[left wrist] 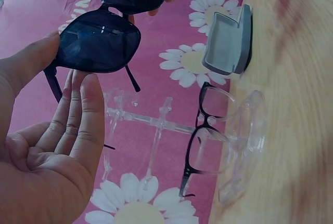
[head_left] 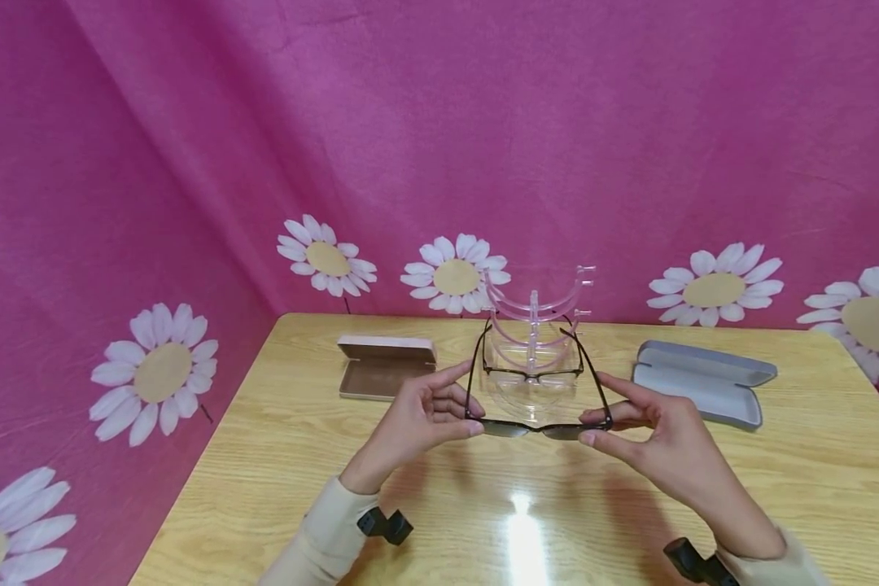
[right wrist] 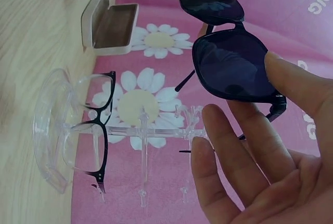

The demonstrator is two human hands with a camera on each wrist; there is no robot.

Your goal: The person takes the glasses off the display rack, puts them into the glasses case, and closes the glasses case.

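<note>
Black sunglasses [head_left: 509, 429] with dark lenses are held level in front of a clear stand, their temples unfolded and pointing away toward it. My left hand [head_left: 421, 415] pinches the left end of the frame between thumb and fingers. At the opposite end my right hand [head_left: 662, 431] pinches the frame the same way, its thumb on the lens edge in the right wrist view. Behind them rises the clear plastic glasses stand [head_left: 533, 313] with several curved arms. Black-rimmed eyeglasses [left wrist: 195, 141] with clear lenses sit on its lowest arm, above the round base [right wrist: 49, 130].
Left of the stand lies an open glasses case [head_left: 381, 378] with a brown inside. An open grey glasses case [head_left: 703, 387] lies on the right. All stand on a wooden table [head_left: 264, 488], backed by a pink cloth [head_left: 557, 122] with white daisies.
</note>
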